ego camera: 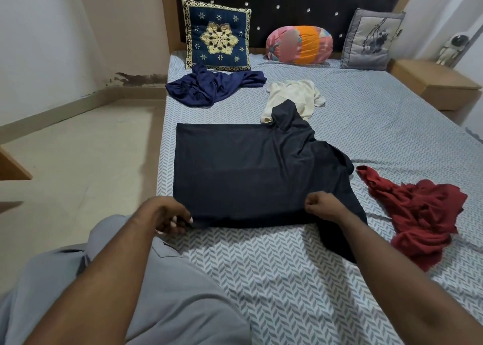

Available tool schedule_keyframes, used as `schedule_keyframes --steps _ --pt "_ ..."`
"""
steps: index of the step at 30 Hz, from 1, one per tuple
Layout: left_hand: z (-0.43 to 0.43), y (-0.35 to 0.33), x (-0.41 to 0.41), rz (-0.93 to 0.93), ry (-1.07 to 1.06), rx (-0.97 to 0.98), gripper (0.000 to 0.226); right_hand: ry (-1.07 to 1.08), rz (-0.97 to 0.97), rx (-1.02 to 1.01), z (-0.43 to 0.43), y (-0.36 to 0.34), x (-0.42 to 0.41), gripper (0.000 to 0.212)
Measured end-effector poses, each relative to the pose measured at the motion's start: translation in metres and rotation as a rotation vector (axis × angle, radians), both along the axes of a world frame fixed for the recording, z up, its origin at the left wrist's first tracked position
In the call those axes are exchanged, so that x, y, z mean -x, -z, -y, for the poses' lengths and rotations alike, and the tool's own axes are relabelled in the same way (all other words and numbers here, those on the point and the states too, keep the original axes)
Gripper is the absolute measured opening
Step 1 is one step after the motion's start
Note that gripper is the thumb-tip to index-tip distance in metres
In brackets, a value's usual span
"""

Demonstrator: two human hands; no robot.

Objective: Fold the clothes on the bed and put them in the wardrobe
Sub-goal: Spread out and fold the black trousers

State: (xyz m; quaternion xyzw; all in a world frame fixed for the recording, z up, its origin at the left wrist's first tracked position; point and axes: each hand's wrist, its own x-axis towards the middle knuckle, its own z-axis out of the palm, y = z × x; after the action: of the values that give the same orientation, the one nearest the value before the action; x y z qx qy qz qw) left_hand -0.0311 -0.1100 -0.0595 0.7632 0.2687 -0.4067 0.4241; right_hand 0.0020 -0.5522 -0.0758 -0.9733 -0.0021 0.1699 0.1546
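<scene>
From the head camera, a dark shirt [248,172] lies spread on the bed [287,266], stretching away from both hands. The left hand [170,216] pinches its near corner, fingers curled round the edge. The right hand [324,206] is closed on the same near edge, with a loose flap trailing beneath its wrist.

The cloth looks light, limp and likely to slide, so corners and hems seem the best holds.

A red garment [418,214] lies crumpled just right of the right hand. A blue garment [209,86] and a cream garment [292,96] lie well beyond both hands.
</scene>
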Motion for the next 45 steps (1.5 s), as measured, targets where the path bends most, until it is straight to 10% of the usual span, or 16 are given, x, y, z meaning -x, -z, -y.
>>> schedule_keyframes --steps 10,24,28,33,37,45 --pt "-0.020 0.004 -0.060 0.082 -0.656 0.465 0.008 0.217 0.094 0.019 -0.026 -0.009 -0.089 0.010" --pt "-0.010 0.025 -0.101 0.254 -0.929 0.504 0.010 0.289 0.144 -0.003 -0.058 0.013 -0.128 0.018" --pt "0.005 0.032 -0.092 0.544 -0.697 0.029 0.049 0.182 0.128 -0.206 -0.046 0.015 -0.126 0.029" --pt "0.070 0.042 -0.078 0.917 0.222 -0.316 0.054 -0.116 -0.008 0.049 -0.021 -0.003 -0.083 0.041" --pt "0.117 0.043 -0.082 0.770 0.754 -0.496 0.071 -0.207 -0.164 0.351 -0.001 0.005 -0.050 0.059" --pt "0.126 0.037 -0.095 0.523 0.786 -0.638 0.088 -0.237 -0.265 0.426 -0.003 -0.014 -0.080 0.028"
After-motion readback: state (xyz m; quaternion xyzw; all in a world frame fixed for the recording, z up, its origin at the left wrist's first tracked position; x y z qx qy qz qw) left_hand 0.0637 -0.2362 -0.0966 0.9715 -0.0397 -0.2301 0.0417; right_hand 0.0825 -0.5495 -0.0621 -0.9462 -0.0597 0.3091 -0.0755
